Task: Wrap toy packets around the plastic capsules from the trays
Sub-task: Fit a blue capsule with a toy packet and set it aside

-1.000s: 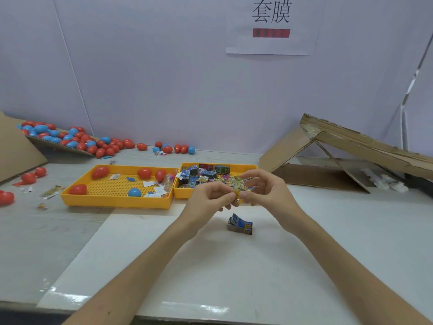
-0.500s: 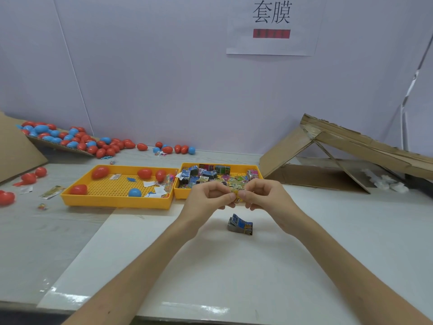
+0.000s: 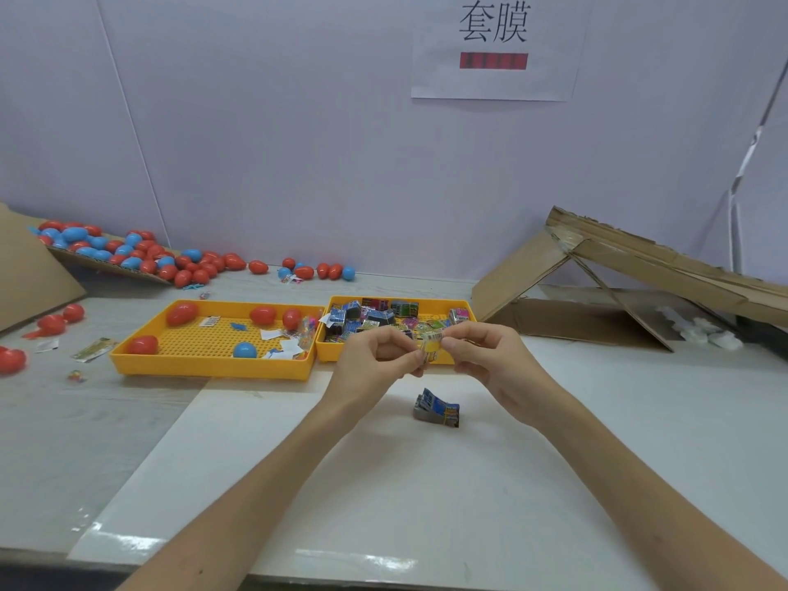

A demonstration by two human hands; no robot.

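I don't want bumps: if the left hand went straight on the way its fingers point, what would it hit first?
The left hand pinches the small packet; just beyond that, probably the right hand.

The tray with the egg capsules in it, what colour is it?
The tray is orange-yellow, with a grid of little holes in its floor. The head view shows it best.

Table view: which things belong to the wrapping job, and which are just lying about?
Job: held toy packet, packet tray, capsule tray, blue capsule, folded packet.
Lying about: cardboard ramp, wall sign, white scraps.
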